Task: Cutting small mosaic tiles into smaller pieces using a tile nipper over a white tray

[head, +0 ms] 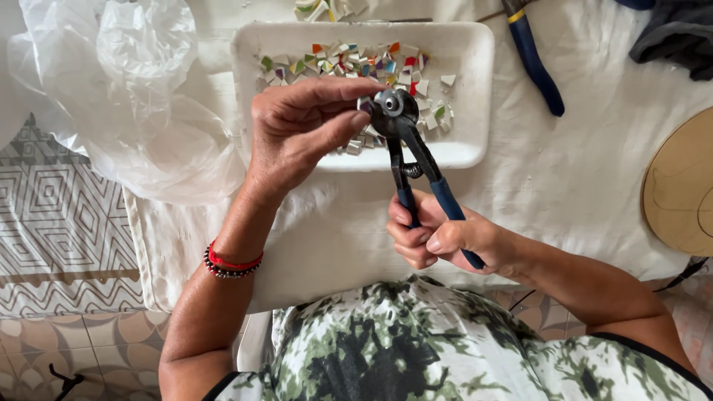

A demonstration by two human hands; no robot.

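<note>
Nearest, our right hand wraps blue handles of wheeled nippers, fist closed round them. Stiff metal tool, spring-loaded; we judge low handle grip best for leverage. Above, our left hand pinches small tile piece at cutting wheels, over white tray. We judge piece light, brittle, sharp-edged: hold by flat faces. Beyond: colourful tile chips in tray, spare blue pliers, white-clothed desk.
</note>
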